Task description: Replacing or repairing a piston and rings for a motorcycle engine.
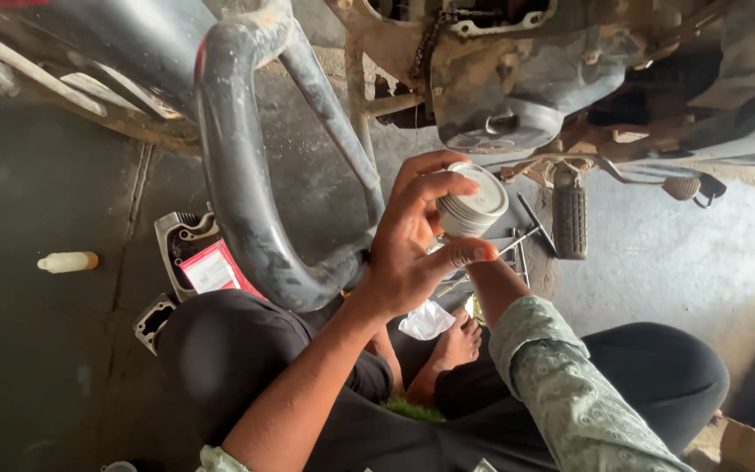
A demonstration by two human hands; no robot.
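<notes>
Pale green patterned sleeves, black trousers, bare feet, bare hands (412, 249)

Left hand (412, 240) grips a grey piston (472, 203) (right hand hidden).

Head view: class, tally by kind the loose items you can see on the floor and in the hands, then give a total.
Piston, in left hand: 1
Bottle: 1
Metal engine covers: 2
Red packet: 1
White rag: 1
Total: 6

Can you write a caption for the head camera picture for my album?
Left hand grips a ridged silver piston beneath a motorcycle engine, beside a grey crash bar.
</notes>
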